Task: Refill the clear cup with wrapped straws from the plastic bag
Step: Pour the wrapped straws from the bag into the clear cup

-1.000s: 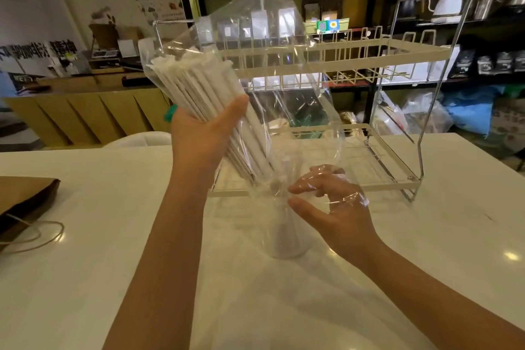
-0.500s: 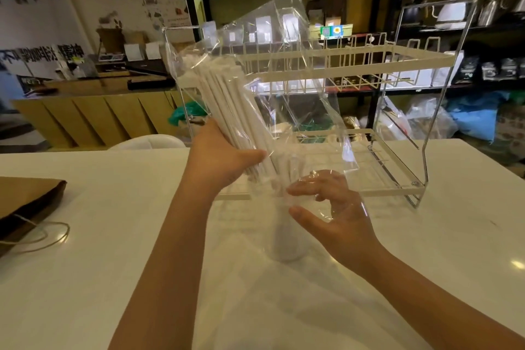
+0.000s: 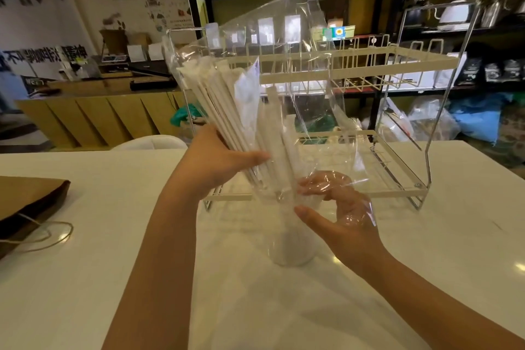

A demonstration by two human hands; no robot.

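Observation:
A clear plastic bag (image 3: 309, 71) full of white wrapped straws (image 3: 227, 116) is held tilted above the table, its mouth pointing down. My left hand (image 3: 216, 162) grips the bundle of straws through the bag from the left. The clear cup (image 3: 292, 247) stands on the white table right under the bag's mouth. My right hand (image 3: 341, 216) curls around the cup's rim and the bag's lower edge, with plastic film draped over its fingers. The straws' lower ends reach the cup's opening; how far they are inside is hidden.
A white wire two-tier rack (image 3: 397, 65) stands just behind the cup. A brown paper bag (image 3: 25, 202) with string handles lies at the table's left edge. Shelves with pouches and kettles fill the background.
The bag of straws has swung more upright and dropped toward the cup. My left hand has slid lower on the bundle, and my right hand has closed in at the cup's rim.

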